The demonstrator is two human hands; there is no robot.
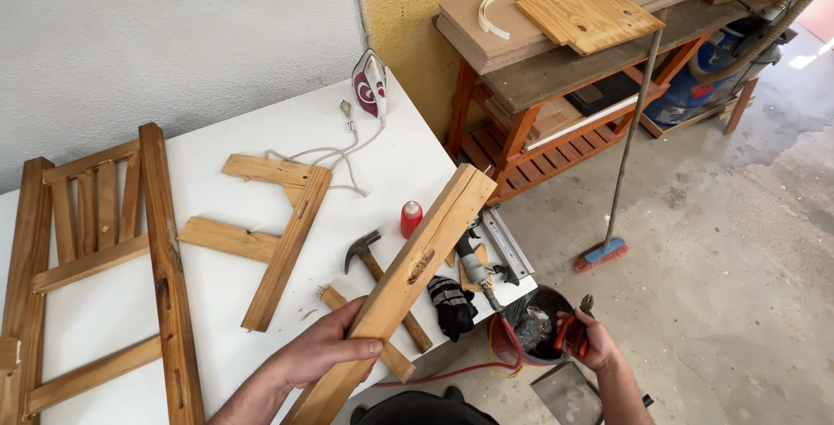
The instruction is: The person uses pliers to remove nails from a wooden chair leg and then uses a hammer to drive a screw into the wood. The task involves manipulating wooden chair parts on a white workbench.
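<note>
My left hand (323, 351) grips a long wooden beam (417, 260) near its lower end and holds it tilted up to the right over the white table (217, 290). The beam has a rough notch partway along. My right hand (592, 340) is low at the right, off the table, closed on red-handled pliers (575, 325) over a dark bucket (532, 321) of scraps on the floor.
On the table lie a claw hammer (369, 256), a red glue bottle (410, 217), a black glove (452, 303), a clothes iron (370, 85) with its cord, an air tool (474, 262), and wooden frame pieces (95, 260). A broom (625, 147) leans by an orange shelf (556, 121).
</note>
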